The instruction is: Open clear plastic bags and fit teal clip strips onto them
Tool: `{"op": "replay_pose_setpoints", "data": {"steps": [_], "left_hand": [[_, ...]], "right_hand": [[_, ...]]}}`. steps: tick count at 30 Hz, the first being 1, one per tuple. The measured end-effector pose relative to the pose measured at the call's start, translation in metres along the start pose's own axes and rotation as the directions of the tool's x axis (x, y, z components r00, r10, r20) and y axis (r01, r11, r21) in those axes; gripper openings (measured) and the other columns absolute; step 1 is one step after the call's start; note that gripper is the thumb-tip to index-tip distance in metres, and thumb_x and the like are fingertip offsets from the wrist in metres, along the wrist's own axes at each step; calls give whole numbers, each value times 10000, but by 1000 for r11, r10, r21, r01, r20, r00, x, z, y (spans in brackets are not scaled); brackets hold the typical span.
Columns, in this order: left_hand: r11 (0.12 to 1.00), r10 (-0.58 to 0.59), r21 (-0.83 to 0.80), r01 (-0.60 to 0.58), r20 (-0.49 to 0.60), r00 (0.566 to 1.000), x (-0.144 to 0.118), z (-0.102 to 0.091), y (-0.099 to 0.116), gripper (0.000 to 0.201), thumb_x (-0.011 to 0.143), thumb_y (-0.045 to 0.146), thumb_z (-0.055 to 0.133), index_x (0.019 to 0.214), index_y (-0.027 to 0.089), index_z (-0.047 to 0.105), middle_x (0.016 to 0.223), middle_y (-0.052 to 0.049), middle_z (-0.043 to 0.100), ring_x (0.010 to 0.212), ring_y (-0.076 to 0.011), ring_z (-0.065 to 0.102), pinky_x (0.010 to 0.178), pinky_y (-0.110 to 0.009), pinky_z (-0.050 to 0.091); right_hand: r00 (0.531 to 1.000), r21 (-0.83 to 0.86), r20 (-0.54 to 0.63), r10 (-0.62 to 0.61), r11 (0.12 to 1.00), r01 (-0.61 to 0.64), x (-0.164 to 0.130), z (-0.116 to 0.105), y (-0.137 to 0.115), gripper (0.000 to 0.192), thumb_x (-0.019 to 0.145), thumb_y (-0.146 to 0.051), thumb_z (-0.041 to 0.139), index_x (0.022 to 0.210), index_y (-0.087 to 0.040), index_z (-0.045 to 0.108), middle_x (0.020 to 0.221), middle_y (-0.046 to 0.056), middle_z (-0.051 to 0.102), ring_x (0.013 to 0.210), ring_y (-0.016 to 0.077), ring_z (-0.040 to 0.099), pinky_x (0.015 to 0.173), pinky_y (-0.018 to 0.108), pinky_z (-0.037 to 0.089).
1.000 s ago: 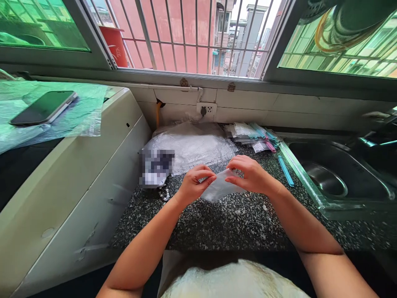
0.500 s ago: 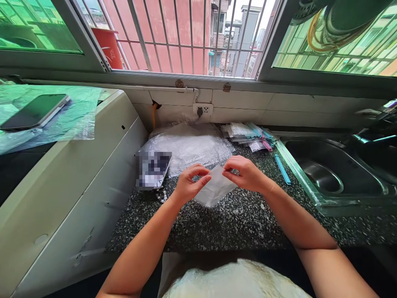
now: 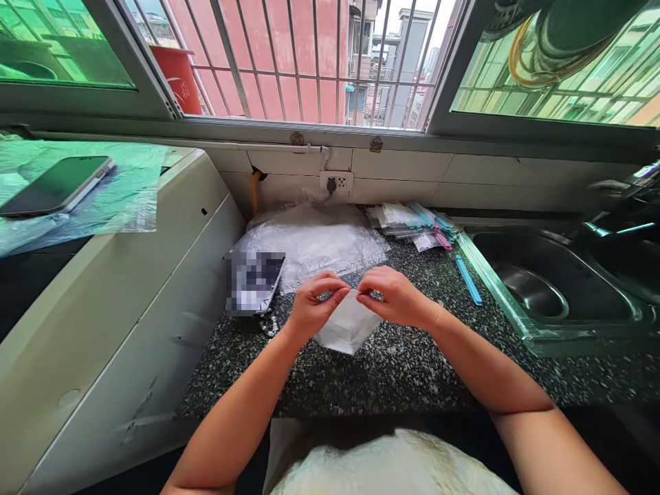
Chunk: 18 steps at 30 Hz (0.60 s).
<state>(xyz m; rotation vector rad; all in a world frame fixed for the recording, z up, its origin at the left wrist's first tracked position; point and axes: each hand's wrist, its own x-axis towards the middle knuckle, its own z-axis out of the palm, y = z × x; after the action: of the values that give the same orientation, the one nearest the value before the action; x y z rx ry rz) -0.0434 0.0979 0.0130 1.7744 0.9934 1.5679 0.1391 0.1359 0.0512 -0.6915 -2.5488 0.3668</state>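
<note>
A small translucent plastic bag (image 3: 346, 326) hangs over the dark speckled counter, its top edge held between both hands. My left hand (image 3: 318, 302) is closed, thumb and fingers pinching the bag's upper left edge. Close beside it, my right hand (image 3: 392, 294) pinches the upper right edge, also closed. The two sets of fingertips nearly meet. I cannot make out anything inside the bag. To the left of my left hand lies a phone-like slab (image 3: 255, 282) with a blurred face, a white beaded strap (image 3: 269, 323) at its lower edge.
Clear plastic sheeting (image 3: 320, 237) lies behind my hands. A pile of small bags (image 3: 407, 223) with blue and pink strips sits at the back right, near a loose blue strip (image 3: 468, 280). The sink (image 3: 546, 275) is rightmost; a phone (image 3: 59, 184) rests on the left appliance (image 3: 155, 275).
My right hand has moved left and slightly down, closer to my left hand. The bag's top edge has drawn together and its lower corner hangs a little lower.
</note>
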Motion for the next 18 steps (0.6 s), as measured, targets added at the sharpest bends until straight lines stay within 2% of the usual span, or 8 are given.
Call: {"op": "replay_pose_setpoints", "data": {"steps": [5,9,18], "left_hand": [[995,-92,-52,89,-77,993,1,-3,-3,140,775,278,643,698,169,684,682,-28,610,669,-134,552,633,-257,443],[984,-156,-102,144,-128,979,1,-6,-4,183,772,316,641,681,158,658,682,-22,585,670,-132,536,630,-253,435],[975,-176,-162,153,-138,975,2,-6,0,212,766,328,646,654,150,618,661,-5,546,643,-111,504,611,-232,417]], "right_hand": [[999,22,-28,18,1000,-17,-1,-6,3,101,801,-250,608,738,-174,589,714,14,638,687,130,534,680,272,387],[999,9,-43,15,1000,-15,-3,-7,6,114,819,-220,572,716,-176,589,687,12,629,669,126,524,675,274,379],[996,-38,-89,5,999,-9,-3,-9,7,142,839,-225,543,714,-175,589,678,14,624,658,126,513,676,277,371]]}}
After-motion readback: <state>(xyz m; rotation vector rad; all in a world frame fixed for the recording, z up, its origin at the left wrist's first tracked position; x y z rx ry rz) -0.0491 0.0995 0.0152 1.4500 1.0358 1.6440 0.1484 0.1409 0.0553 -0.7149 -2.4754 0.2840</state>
